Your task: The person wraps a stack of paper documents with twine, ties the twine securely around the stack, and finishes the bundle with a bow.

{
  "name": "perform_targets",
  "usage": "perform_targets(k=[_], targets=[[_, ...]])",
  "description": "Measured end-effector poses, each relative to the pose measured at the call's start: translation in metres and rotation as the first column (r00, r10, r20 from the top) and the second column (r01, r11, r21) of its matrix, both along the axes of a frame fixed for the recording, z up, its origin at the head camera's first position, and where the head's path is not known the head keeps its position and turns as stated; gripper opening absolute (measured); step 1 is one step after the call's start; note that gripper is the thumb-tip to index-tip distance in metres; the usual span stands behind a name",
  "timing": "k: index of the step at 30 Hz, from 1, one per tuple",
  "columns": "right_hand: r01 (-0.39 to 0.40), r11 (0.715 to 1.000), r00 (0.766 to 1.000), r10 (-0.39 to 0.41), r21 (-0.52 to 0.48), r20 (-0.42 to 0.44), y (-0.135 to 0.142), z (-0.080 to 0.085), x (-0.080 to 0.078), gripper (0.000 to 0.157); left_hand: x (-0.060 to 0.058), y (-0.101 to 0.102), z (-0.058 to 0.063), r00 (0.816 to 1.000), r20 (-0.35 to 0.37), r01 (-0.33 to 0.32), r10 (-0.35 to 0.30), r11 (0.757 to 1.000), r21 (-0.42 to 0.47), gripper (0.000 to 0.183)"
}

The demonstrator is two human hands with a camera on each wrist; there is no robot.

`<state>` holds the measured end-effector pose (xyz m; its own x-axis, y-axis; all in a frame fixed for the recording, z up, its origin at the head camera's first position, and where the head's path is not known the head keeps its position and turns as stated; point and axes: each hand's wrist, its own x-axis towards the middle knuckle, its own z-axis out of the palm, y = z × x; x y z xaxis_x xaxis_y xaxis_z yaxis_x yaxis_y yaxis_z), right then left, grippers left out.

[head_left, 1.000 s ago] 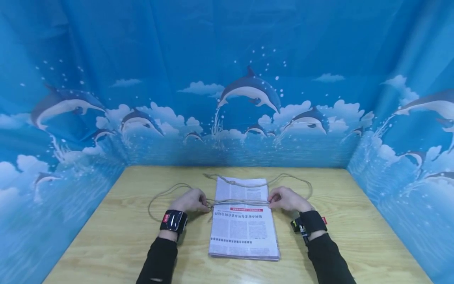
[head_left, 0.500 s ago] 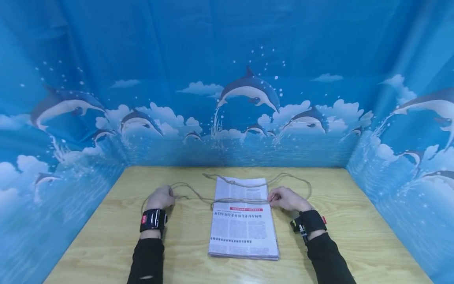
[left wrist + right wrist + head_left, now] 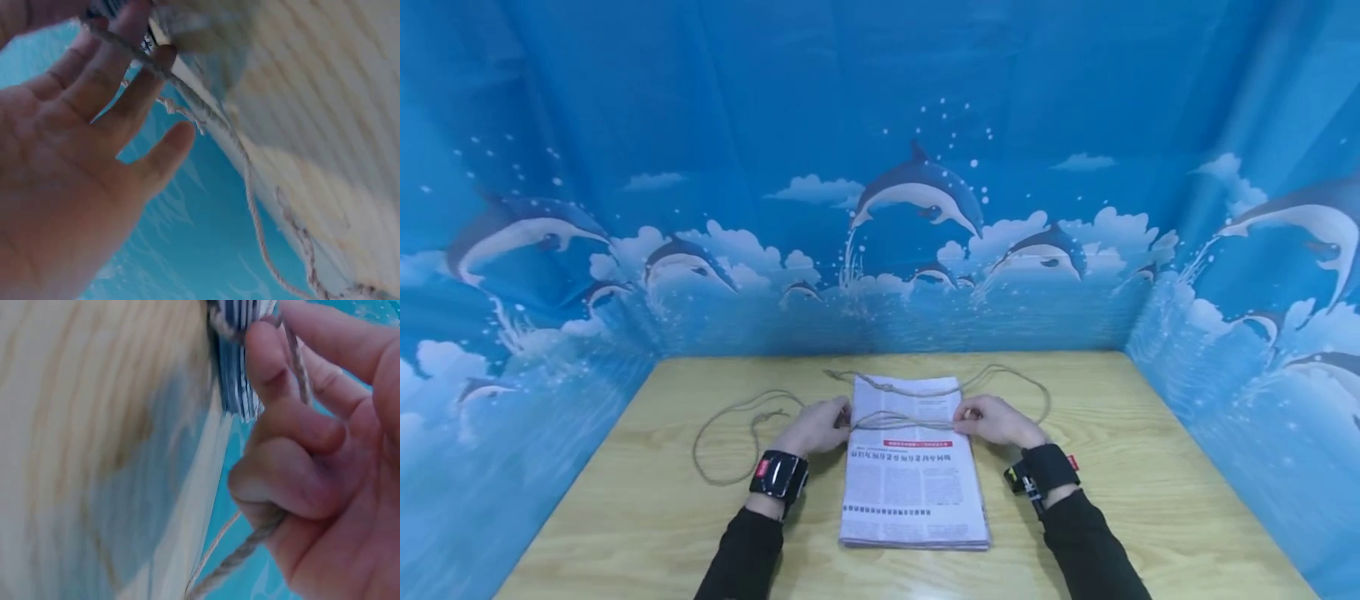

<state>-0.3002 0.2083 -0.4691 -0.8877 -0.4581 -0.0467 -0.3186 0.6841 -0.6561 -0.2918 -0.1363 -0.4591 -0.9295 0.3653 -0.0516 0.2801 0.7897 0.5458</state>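
A stack of folded newspapers (image 3: 913, 492) lies on the table, with doubled strands of twine (image 3: 904, 423) running across its upper half. At the stack's left edge my left hand (image 3: 816, 429) holds the twine; in the left wrist view the twine (image 3: 250, 187) crosses the fingers, which are fairly extended, and meets the thumb at the top. My right hand (image 3: 996, 421) pinches the twine at the right edge, two fingers curled in the right wrist view, where another length of twine (image 3: 240, 553) comes out below them. The left fingertips are partly hidden in the head view.
A loose curve of twine (image 3: 700, 446) lies on the wooden table (image 3: 647, 517) left of the left hand. Another knotted length (image 3: 917, 392) passes over the stack's far end and bends round to the right. A blue dolphin-print curtain (image 3: 760, 325) surrounds the table.
My left hand went out to the left with the twine, then came back to the stack's left edge. The strands on the stack spread slightly apart. The right hand stays at the right edge.
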Motion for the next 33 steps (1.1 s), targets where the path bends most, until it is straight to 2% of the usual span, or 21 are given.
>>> perform_targets(k=[2,7,12,15,19,25,28,31,33], targets=[[0.027,1.000,0.999,-0.028,-0.012,-0.025,-0.003,0.002,0.000,0.010,0.001,0.002,0.000,1.000,0.010,0.001,-0.001,1.000,0.002,0.010],[0.113,0.990,0.992,-0.117,-0.088,-0.043,-0.005,0.006,0.001,0.016,0.000,-0.005,0.004,0.997,0.082,0.002,-0.011,0.994,0.106,0.012],[0.130,0.985,0.989,-0.137,-0.114,-0.051,0.003,0.006,0.002,0.028,-0.002,-0.009,0.008,1.000,-0.002,-0.013,0.014,0.981,0.191,0.034],[0.136,0.986,0.989,-0.141,-0.094,-0.053,0.013,0.001,0.005,0.029,-0.003,-0.010,0.007,0.999,-0.017,-0.033,0.036,0.982,0.184,0.042],[0.139,0.989,0.990,-0.141,-0.042,-0.032,0.025,-0.005,0.011,0.028,-0.003,-0.013,0.004,0.999,0.000,-0.035,0.036,0.989,0.145,0.040],[0.147,0.988,0.986,-0.143,0.047,-0.081,0.021,-0.006,0.016,0.033,-0.006,-0.019,-0.004,0.998,0.026,-0.052,0.050,0.995,0.088,0.039],[0.115,0.991,0.987,-0.106,0.069,-0.117,0.014,-0.004,0.017,0.027,-0.005,-0.018,-0.006,0.999,0.046,-0.034,0.029,0.994,0.100,0.030],[0.072,0.996,0.991,-0.065,0.050,-0.115,0.009,-0.001,0.019,0.021,-0.002,-0.013,-0.004,0.998,0.060,-0.003,-0.005,0.992,0.129,0.018],[0.052,0.998,0.994,-0.048,0.040,-0.102,0.005,0.002,0.019,0.018,0.000,-0.005,-0.001,0.999,0.024,0.023,-0.026,0.991,0.131,0.015]])
